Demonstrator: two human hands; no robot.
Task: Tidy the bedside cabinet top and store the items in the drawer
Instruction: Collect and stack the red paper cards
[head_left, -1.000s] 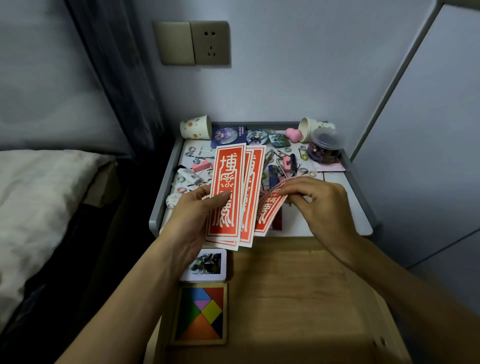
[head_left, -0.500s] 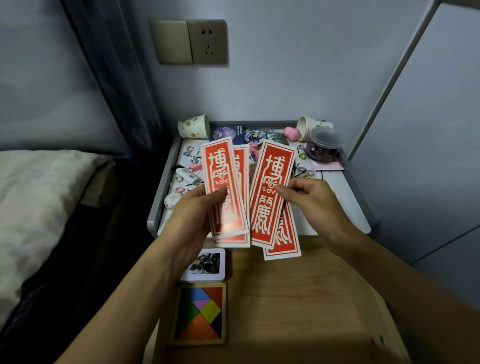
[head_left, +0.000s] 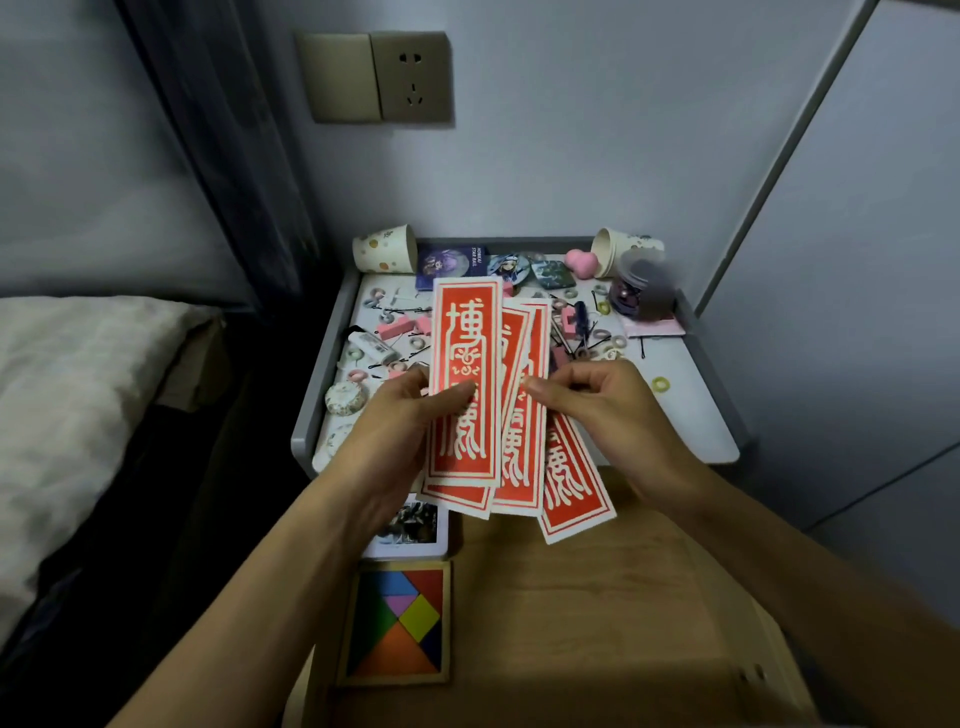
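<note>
The right hand (head_left: 608, 410) is closing in on the left hand (head_left: 400, 431), and the red cards (head_left: 462, 384), held in two separate bundles half a second ago, are merging into one fan. The right hand's pair is sliding in behind the left hand's, the gap between them gone. The lowest card (head_left: 571, 493) is now poking out slantwise at the bottom right. A second ago that pair was only just lifting off the cabinet top (head_left: 691, 405).

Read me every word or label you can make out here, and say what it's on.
"HONKAI STAR RAIL": printed sideways on the dark blue card, small but just legible.
"博", probably: the top character on the red slips; the characters below it are too stylised to read.
Nothing else is legible.
</note>
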